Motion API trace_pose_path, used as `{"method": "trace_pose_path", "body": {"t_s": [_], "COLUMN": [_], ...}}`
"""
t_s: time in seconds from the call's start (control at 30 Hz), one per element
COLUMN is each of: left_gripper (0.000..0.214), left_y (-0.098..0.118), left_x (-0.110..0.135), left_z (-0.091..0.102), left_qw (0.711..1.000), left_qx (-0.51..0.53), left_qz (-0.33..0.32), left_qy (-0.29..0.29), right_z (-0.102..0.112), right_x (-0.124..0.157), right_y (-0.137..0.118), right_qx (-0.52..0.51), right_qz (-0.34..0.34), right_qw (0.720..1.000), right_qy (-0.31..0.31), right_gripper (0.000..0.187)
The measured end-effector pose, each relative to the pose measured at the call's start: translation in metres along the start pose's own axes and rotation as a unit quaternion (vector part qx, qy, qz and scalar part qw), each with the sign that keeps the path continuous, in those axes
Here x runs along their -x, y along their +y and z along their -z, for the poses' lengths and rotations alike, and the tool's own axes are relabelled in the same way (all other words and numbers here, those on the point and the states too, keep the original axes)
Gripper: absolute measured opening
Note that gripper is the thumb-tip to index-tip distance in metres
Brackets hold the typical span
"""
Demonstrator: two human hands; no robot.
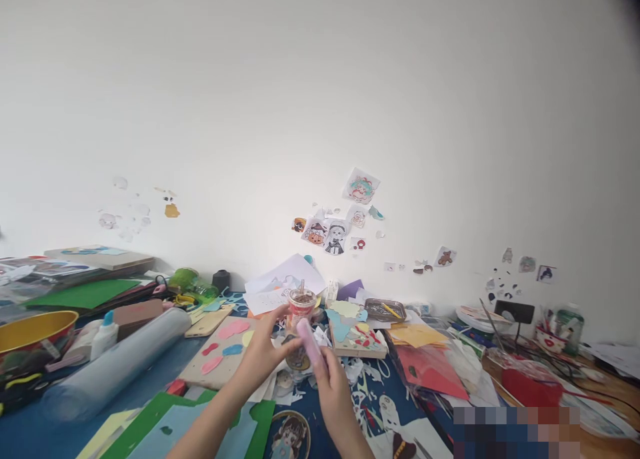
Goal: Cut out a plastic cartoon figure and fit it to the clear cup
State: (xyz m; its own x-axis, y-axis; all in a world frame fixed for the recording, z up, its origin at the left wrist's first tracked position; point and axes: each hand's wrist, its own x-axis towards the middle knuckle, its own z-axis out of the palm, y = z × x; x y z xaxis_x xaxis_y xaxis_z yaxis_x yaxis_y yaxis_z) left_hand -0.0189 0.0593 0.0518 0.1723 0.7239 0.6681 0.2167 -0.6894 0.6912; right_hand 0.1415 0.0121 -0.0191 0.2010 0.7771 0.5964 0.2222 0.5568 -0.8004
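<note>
A slim lilac-pink stick (311,342), its exact kind not clear, is gripped in my right hand (333,382) and points up and away. My left hand (267,345) has its thumb and fingers spread, the thumb tip beside or touching the stick; I cannot tell which. Just beyond stands a red and white cup (302,305) with brown contents and a straw. A dark cartoon picture (298,359) shows partly between my hands. Nearer to me lies a round cartoon piece (290,435), below my wrists.
Boards with coloured paper shapes (220,352) and cut-outs (355,332) flank the cup. A clear roll (120,365), glue bottle (105,337) and gold bowl (37,332) stand left. Green and blue sheets (200,432) lie in front, a red folder (430,372) right, paper scraps (370,379) between.
</note>
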Motion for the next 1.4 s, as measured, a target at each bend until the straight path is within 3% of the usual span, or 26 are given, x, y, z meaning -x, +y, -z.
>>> {"method": "trace_pose_path", "body": {"t_s": [0.07,0.13,0.23,0.43,0.7,0.83,0.9,1.0,1.07,1.13,1.27,1.4], "left_gripper": [0.060,0.048,0.042,0.037,0.031,0.017,0.010,0.028,0.030,0.030,0.025,0.017], "left_y": [0.002,0.004,0.005,0.008,0.022,0.031,0.033,0.033,0.032,0.030,0.027,0.029], "left_x": [-0.001,-0.002,-0.002,0.000,0.004,0.010,0.013,0.018,0.020,0.022,0.026,0.030], "left_z": [0.009,0.017,0.024,0.027,0.024,0.020,0.013,-0.002,-0.012,-0.019,-0.023,-0.022], "left_qw": [0.991,0.977,0.969,0.970,0.968,0.953,0.924,0.844,0.803,0.786,0.793,0.816], "left_qx": [-0.075,-0.109,-0.129,-0.107,-0.119,-0.194,-0.269,-0.381,-0.432,-0.457,-0.452,-0.455], "left_qz": [-0.105,-0.147,-0.141,-0.119,-0.110,-0.164,-0.241,-0.374,-0.411,-0.418,-0.405,-0.343], "left_qy": [-0.043,-0.109,-0.159,-0.182,-0.193,-0.165,-0.130,-0.055,-0.012,0.003,-0.042,-0.098], "right_z": [-0.002,-0.004,-0.006,-0.002,0.001,-0.005,-0.011,-0.021,-0.026,-0.027,-0.025,-0.025], "right_x": [0.005,0.008,0.009,0.007,0.007,0.008,0.010,0.014,0.015,0.016,0.016,0.016], "right_y": [-0.002,-0.002,-0.001,-0.005,-0.007,-0.010,-0.012,-0.013,-0.013,-0.013,-0.011,-0.013], "right_qx": [0.099,0.160,0.188,0.215,0.276,0.303,0.306,0.301,0.300,0.300,0.290,0.294], "right_qz": [0.053,0.089,0.120,0.134,0.173,0.174,0.172,0.161,0.148,0.139,0.149,0.161], "right_qw": [0.994,0.983,0.975,0.967,0.945,0.937,0.936,0.939,0.942,0.944,0.945,0.942], "right_qy": [-0.010,-0.018,-0.022,-0.040,-0.029,-0.016,-0.033,-0.040,-0.026,-0.021,-0.019,-0.033], "right_gripper": [0.029,0.028,0.028,0.027,0.029,0.019,0.015,0.012,0.015,0.017,0.015,0.017]}}
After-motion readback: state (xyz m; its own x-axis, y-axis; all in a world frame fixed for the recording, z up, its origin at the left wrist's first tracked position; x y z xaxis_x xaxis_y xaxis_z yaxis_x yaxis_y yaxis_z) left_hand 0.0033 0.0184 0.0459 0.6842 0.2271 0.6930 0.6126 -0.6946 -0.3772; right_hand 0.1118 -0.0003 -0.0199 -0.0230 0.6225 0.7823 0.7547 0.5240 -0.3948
